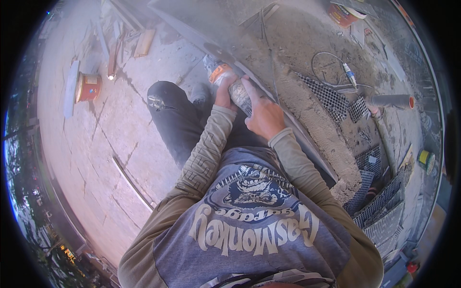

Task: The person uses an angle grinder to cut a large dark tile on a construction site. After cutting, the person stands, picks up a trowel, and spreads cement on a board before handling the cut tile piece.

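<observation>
Both my hands are closed around a dusty angle grinder (pixel 238 94) with an orange band near its head. My left hand (pixel 224 92) wraps its body just behind that band. Farther back, my right hand (pixel 266 117) grips the rear part, its index finger stretched along the casing. The grinder's head is at the edge of a long grey slab (pixel 192 37), which runs diagonally from the upper left toward my right side. Pale dust blurs the air beyond the head. The disc itself cannot be made out.
A red bucket (pixel 90 87) and wood offcuts (pixel 145 43) stand on the dusty floor at left. At right are a rough mortar ridge (pixel 319 125), black plastic grids (pixel 329 98), a cable connector (pixel 349 75) and a grey pipe (pixel 391 101). Another bucket (pixel 345 15) stands far right.
</observation>
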`<state>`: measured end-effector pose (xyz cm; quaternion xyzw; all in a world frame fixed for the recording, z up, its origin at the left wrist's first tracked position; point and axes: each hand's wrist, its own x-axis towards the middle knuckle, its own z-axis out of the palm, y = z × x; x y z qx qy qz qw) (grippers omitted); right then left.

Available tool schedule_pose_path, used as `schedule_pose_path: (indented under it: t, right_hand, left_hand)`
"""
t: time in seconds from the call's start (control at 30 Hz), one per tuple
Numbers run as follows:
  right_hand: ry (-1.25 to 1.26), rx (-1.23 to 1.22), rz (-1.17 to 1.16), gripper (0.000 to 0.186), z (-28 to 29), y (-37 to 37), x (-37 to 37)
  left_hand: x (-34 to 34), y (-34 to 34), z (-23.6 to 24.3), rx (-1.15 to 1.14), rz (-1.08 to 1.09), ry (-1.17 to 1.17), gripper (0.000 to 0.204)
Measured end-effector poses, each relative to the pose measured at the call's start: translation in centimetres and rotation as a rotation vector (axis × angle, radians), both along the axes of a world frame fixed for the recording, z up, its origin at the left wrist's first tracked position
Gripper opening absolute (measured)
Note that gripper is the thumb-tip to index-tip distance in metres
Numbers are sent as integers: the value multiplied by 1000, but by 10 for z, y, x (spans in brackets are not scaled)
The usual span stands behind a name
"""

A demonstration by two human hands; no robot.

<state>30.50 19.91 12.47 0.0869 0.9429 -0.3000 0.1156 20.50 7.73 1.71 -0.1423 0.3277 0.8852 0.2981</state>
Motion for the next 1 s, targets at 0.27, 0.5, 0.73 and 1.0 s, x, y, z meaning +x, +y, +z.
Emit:
schedule_pose_path:
  t: [0.27, 0.5, 0.73, 1.0]
  right_hand:
    - [-7, 14, 1, 103, -10, -1, -8]
    - [23, 2, 5, 104, -9, 1, -3]
    - [29, 1, -5, 105, -3, 1, 12]
    - [119, 21, -32, 98, 9, -1, 14]
  left_hand:
    - [-16, -2, -21, -21, 9, -37, 40]
    - [-12, 1, -17, -50, 34, 2, 38]
    - [4, -5, -3, 83, -66, 2, 34]
    - [0, -4, 14, 5, -25, 70, 35]
